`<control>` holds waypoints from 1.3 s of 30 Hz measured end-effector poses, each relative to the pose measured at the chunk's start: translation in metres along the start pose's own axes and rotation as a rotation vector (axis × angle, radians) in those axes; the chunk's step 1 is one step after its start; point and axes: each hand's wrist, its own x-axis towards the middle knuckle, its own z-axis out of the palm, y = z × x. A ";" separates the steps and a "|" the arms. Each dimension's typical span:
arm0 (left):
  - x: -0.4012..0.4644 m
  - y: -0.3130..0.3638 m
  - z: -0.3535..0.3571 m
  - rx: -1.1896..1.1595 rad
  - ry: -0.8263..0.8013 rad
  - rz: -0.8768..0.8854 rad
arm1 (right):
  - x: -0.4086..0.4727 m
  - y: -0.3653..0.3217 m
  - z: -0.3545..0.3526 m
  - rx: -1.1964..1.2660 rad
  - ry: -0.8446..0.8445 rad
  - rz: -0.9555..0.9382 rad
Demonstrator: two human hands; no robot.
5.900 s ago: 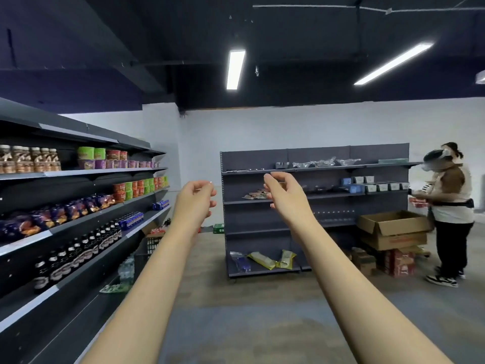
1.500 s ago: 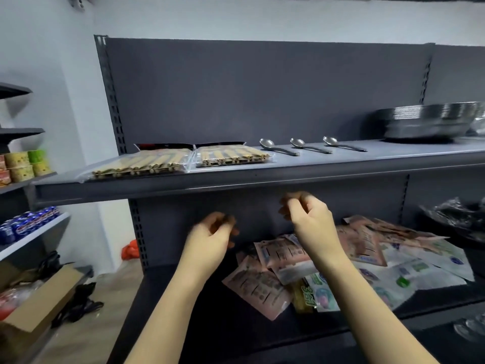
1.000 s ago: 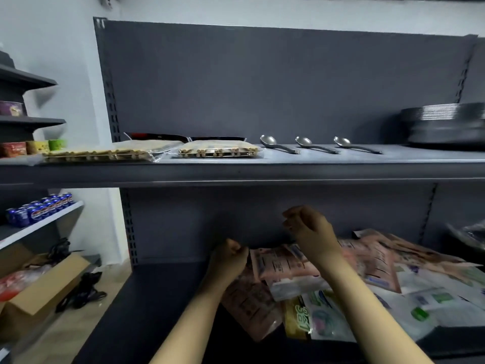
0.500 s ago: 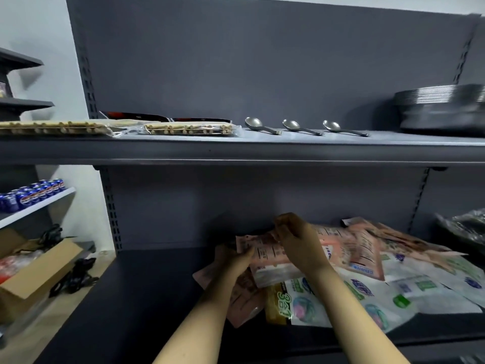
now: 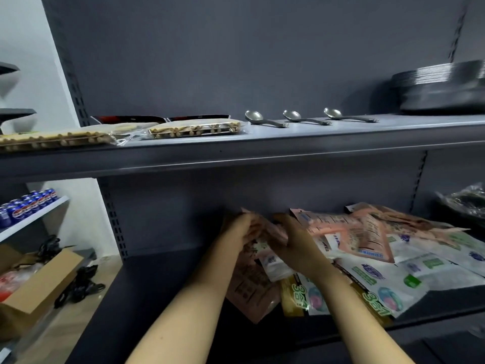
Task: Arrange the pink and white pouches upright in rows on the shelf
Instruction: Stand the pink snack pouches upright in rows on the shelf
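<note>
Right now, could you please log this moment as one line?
left hand: grips pink pouch | right hand: grips same pouch | other pouches: lying flat

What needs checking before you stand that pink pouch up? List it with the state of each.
1. Left hand on the pink pouch: ok.
2. Right hand on it too: ok.
3. Only one pouch in the grip: cannot tell, blurred.
4. Bare shelf to the left for a row: ok.
5. Pouches in the pile upright: not ok, lying flat and overlapping.
6. Headroom under the upper shelf: ok.
</note>
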 end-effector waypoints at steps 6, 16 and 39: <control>-0.030 0.028 -0.004 -0.103 -0.062 0.056 | 0.005 -0.017 0.023 0.013 0.096 0.059; -0.050 0.034 -0.054 0.195 0.149 0.430 | 0.008 -0.032 0.041 0.644 0.022 0.411; -0.051 -0.014 -0.204 0.441 0.378 0.417 | 0.054 -0.111 0.150 0.158 -0.289 0.321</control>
